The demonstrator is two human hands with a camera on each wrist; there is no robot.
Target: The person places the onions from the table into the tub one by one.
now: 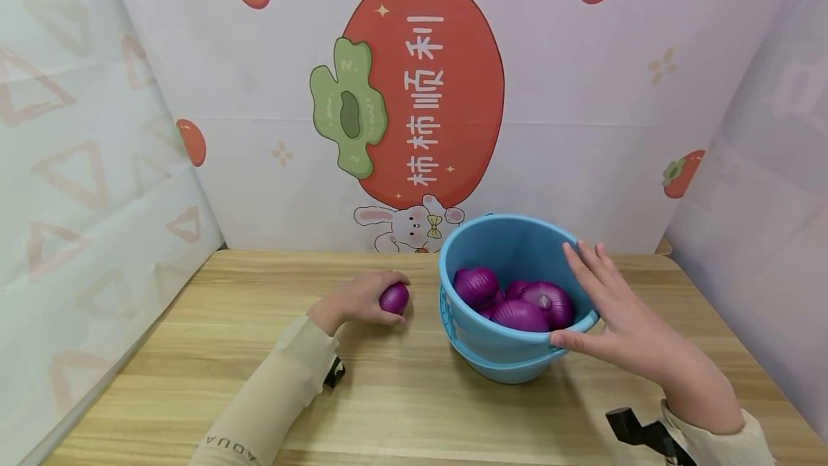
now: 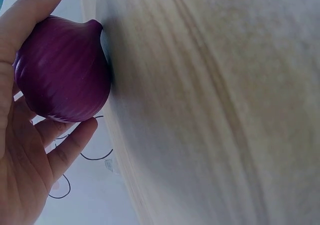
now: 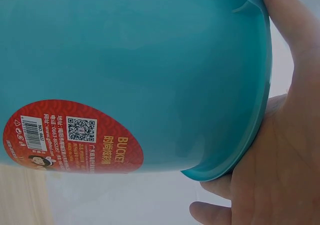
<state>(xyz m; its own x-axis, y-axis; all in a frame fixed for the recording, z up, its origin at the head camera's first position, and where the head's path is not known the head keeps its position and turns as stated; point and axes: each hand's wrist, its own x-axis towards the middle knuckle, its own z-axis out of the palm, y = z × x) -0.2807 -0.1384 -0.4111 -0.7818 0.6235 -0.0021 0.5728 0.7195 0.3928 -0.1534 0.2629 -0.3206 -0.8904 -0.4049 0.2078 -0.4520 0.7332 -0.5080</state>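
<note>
On the wooden table, my left hand [image 1: 362, 298] grips a purple onion [image 1: 394, 298], its thumb on the near side and fingers on the far side. The left wrist view shows this onion [image 2: 65, 70] close up, its pointed end toward the tabletop. To its right stands a light blue bucket [image 1: 511, 369] holding several purple onions [image 1: 546, 302]. My right hand [image 1: 630, 326] rests against the right side of the bucket's rim, fingers spread and fairly straight. In the right wrist view the palm lies along the rim of the bucket [image 3: 125, 75].
A red sticker [image 3: 75, 137] is on the bucket's outer wall. The bucket's handle [image 1: 453, 333] hangs down at the left side. Behind the table [image 1: 213, 351] hangs a white cloth [image 1: 563, 92] printed with persimmons, and more cloth encloses both sides.
</note>
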